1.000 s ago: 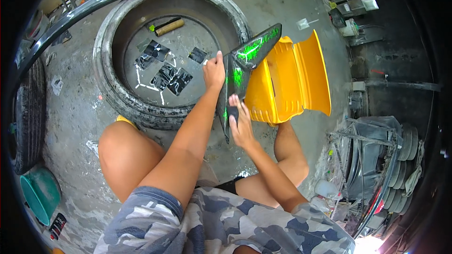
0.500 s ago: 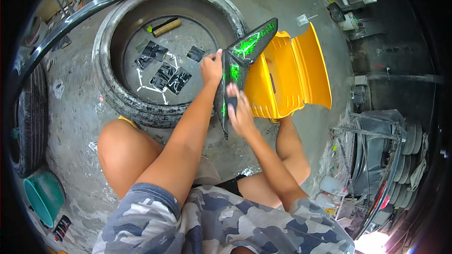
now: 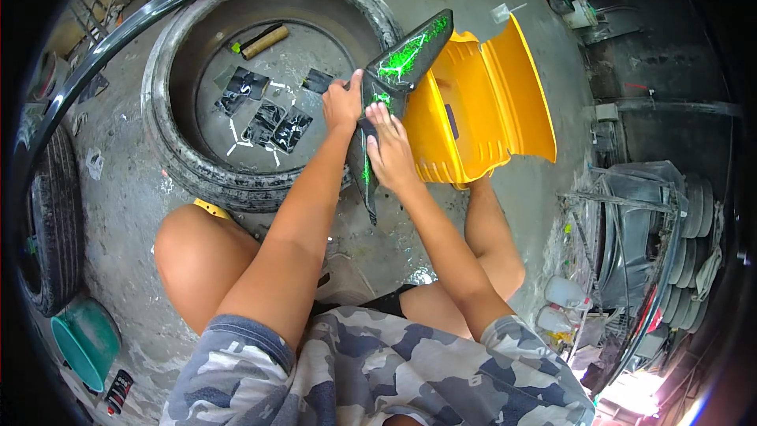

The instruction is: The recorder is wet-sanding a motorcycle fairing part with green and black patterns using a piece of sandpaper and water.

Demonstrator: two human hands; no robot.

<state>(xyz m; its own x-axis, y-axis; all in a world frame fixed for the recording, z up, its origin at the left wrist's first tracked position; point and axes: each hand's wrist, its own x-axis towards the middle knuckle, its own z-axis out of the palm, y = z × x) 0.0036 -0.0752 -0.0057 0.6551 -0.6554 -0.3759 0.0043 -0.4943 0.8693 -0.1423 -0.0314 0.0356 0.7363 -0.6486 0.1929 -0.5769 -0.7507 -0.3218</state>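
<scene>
Count: hands, two; dark panel, one; tyres, two; yellow container, one; curved black strip, one; green basin, one; small dark bottle, one. Inside the large tyre (image 3: 165, 43): black squares (image 3: 264, 121), at least five visible, some overlapping; brown tube (image 3: 265, 42), one; several white strips, not countable with certainty. The second tyre (image 3: 63, 217) stands at the floor's left side, with the green basin (image 3: 88, 343) and bottle (image 3: 119, 390) below it, toward the lower left corner. The curved strip (image 3: 118, 37) crosses the large tyre's upper left rim.

Panel (image 3: 404, 71): held above the floor, in view between the large tyre's right rim and the left edge of the yellow container (image 3: 516, 95), overlapping both; contact with either cannot be told. Angular and wing-like: one broad arm runs to the upper right, a narrow one tapers to a point at the bottom. Surface dark grey to black, with three green patches visible: largest and flecked on the upper arm, with pale streaks; small at the bend; thin along the lower arm.

Left hand (image 3: 343, 106): fingers bent, clamped on the panel's left edge near the bend. Right hand (image 3: 389, 146): fingers extended, close together, against the panel's face below the bend; whether they grip anything underneath cannot be told.
</scene>
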